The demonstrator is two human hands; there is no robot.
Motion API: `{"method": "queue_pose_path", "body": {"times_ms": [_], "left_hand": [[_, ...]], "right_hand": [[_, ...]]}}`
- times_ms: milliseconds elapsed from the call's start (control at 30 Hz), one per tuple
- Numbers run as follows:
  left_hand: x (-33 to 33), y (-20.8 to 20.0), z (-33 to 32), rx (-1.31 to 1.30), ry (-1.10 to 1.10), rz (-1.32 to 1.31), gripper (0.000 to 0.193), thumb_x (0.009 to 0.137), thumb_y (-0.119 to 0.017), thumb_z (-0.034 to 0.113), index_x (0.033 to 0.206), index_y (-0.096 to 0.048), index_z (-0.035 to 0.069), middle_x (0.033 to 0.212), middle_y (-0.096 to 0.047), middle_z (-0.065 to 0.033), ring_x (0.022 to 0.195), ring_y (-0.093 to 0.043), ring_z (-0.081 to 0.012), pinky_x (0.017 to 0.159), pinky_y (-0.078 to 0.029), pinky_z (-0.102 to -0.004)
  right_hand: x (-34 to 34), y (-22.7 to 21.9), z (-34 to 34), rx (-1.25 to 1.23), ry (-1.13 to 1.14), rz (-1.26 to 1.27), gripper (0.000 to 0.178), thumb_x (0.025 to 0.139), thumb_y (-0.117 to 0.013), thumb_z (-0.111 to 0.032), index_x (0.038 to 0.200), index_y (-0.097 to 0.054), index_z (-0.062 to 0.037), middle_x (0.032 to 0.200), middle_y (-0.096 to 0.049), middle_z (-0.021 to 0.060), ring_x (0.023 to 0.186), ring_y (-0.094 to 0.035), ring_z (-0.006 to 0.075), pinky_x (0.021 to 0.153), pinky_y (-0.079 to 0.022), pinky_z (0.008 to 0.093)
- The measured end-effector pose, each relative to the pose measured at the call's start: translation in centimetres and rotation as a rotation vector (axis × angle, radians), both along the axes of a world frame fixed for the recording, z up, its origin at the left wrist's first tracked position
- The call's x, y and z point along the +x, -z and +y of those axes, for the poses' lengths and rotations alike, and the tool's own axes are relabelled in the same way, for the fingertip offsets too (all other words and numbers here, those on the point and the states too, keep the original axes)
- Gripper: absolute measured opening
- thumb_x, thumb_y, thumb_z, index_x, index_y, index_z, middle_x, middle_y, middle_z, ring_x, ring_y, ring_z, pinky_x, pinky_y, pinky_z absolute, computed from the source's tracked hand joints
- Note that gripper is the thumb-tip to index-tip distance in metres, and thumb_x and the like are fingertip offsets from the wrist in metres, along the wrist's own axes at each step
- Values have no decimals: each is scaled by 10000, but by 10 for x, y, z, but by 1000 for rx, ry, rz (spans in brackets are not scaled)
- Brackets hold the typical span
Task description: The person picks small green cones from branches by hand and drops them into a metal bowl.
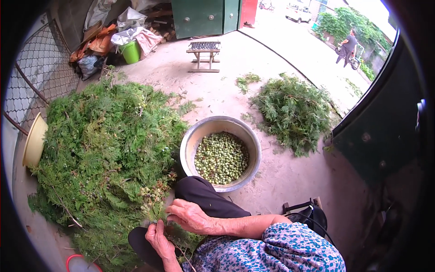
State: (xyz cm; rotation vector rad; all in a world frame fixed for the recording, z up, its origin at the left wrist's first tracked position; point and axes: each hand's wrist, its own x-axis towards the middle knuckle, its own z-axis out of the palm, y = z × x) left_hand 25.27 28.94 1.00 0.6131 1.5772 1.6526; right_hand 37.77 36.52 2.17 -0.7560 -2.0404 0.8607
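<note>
My left hand [159,239] is closed on a leafy green sprig [156,212], low in the view over my lap. Just above it, my right hand [190,216] has its fingers curled in a pinch at the sprig; what sits between the fingertips is too small to make out. A big heap of cut evergreen branches [104,145] spreads to the left, reaching up to my hands. Beyond my dark-trousered knee stands a wide metal basin [254,156], partly filled with small round green cones [221,157].
Right of the basin lies a smaller pile of branches [294,113]. A low wooden stool [204,56] stands farther back. A yellow basin [35,141] leans at the heap's left side, and a green bucket [131,52] is behind. Outside, a person [349,45] stands near a motorbike.
</note>
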Motion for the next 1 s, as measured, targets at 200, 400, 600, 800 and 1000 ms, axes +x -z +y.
{"method": "queue_pose_path", "body": {"times_ms": [200, 400, 600, 800, 1000], "left_hand": [[17, 1, 17, 14, 75, 364, 136, 811, -460, 20, 741, -553, -50, 633, -533, 13, 607, -438, -59, 531, -383, -241], [32, -15, 28, -19, 183, 378, 206, 867, -480, 118, 707, -528, -3, 589, -453, 65, 520, -356, -14, 433, -266, -194], [51, -33, 44, -109, 246, 424, 221, 842, -488, 165, 782, -591, -21, 578, -503, 29, 431, -364, -34, 390, -259, -216], [55, -43, 60, -104, 356, 499, 237, 843, -460, 148, 740, -594, -18, 541, -495, -24, 393, -399, -81, 375, -271, -250], [45, -36, 69, -57, 273, -114, 161, 842, -590, 190, 782, -592, 40, 620, -538, 0, 441, -441, -67, 422, -341, -195]], "right_hand": [[-14, 11, 3, -101, -41, 41, 220, 753, -586, -170, 860, -467, -20, 744, -464, 165, 660, -523, 359, 535, -426, 423], [-9, 17, 22, -116, -67, 45, 139, 765, -569, -133, 747, -503, -12, 709, -465, 137, 633, -532, 339, 527, -434, 408], [14, 4, 37, -200, -71, 151, 170, 779, -553, -129, 708, -487, 11, 710, -500, 163, 641, -524, 350, 561, -418, 413], [40, -9, 51, -325, 34, 210, 188, 815, -604, -124, 689, -546, 4, 618, -522, 136, 521, -501, 239, 488, -417, 339], [95, -24, 69, -846, 206, 708, 174, 815, -548, -5, 984, -590, -1, 760, -602, 48, 639, -600, 124, 534, -462, 226]]}}
